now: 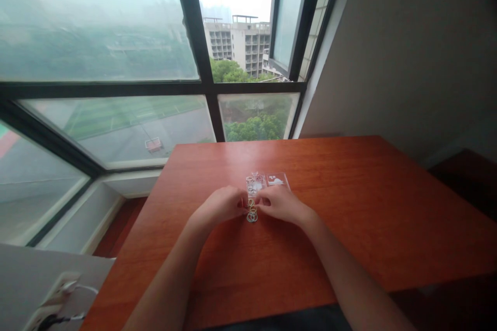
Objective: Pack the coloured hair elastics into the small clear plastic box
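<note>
Small coloured rings that look like hair ties [252, 216] lie in a little column on the table between my hands, pale blue nearest me and yellowish farther up. My left hand [231, 202] is at their left edge, its fingers pinched together. From the other side my right hand [282, 204] reaches in, thumb and fingers also closed in a pinch beside the yellowish rings. What either pinch holds is too small to tell. Just beyond is a clear plastic box [287, 180] with more small rings in its left part, its near edge partly hidden by my right hand.
The reddish-brown wooden table [349, 191] runs up to a large dark-framed window [207, 62], whose right pane stands open. A grey wall [407, 62] rises at the right. At lower left, plugs and cables sit in a wall socket [62, 289].
</note>
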`<act>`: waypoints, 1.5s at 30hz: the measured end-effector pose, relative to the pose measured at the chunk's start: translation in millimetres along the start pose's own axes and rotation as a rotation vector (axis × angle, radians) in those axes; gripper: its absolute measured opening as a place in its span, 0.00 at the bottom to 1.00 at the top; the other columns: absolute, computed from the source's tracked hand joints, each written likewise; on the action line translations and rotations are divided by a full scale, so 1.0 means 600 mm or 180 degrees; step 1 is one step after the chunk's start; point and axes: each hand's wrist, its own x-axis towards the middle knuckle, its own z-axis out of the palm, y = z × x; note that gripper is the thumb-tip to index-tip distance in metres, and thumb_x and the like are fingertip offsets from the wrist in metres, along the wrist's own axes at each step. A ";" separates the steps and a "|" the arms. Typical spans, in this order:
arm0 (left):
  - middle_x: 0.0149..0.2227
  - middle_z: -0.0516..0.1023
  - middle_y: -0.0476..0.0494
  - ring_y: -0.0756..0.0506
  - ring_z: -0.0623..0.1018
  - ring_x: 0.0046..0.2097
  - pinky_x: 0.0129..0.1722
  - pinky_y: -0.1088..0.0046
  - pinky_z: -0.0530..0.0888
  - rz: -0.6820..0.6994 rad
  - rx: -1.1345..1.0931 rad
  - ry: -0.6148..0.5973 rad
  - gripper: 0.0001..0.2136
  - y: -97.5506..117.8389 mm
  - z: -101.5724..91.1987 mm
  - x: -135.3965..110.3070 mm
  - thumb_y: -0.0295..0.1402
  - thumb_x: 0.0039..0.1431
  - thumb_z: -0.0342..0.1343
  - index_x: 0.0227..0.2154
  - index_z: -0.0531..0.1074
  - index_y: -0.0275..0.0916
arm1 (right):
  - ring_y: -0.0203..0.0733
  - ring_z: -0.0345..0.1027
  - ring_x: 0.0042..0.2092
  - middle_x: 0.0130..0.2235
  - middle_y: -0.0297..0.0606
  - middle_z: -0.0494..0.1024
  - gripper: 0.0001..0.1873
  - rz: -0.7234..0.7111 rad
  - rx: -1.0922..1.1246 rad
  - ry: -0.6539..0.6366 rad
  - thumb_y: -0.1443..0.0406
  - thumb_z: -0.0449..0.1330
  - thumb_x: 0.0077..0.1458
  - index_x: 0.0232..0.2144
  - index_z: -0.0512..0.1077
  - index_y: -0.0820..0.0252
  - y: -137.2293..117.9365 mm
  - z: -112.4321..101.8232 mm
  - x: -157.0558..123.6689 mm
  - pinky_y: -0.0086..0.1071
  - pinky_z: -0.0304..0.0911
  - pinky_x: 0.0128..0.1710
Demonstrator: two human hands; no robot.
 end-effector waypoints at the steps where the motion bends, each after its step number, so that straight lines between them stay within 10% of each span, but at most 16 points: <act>1: 0.25 0.78 0.48 0.51 0.70 0.24 0.23 0.76 0.57 0.0040 0.0010 -0.0008 0.06 0.002 0.002 0.001 0.35 0.52 0.56 0.26 0.76 0.41 | 0.33 0.65 0.29 0.28 0.32 0.76 0.06 0.0008 -0.0016 -0.0083 0.66 0.61 0.53 0.33 0.78 0.56 -0.001 -0.002 -0.003 0.25 0.52 0.30; 45: 0.28 0.78 0.45 0.49 0.73 0.27 0.26 0.75 0.58 0.0023 0.0325 0.0490 0.08 0.000 0.001 0.005 0.31 0.56 0.51 0.27 0.74 0.39 | 0.33 0.65 0.29 0.27 0.32 0.75 0.08 0.0158 0.0113 -0.0093 0.72 0.59 0.50 0.30 0.77 0.59 0.008 -0.018 -0.010 0.24 0.52 0.29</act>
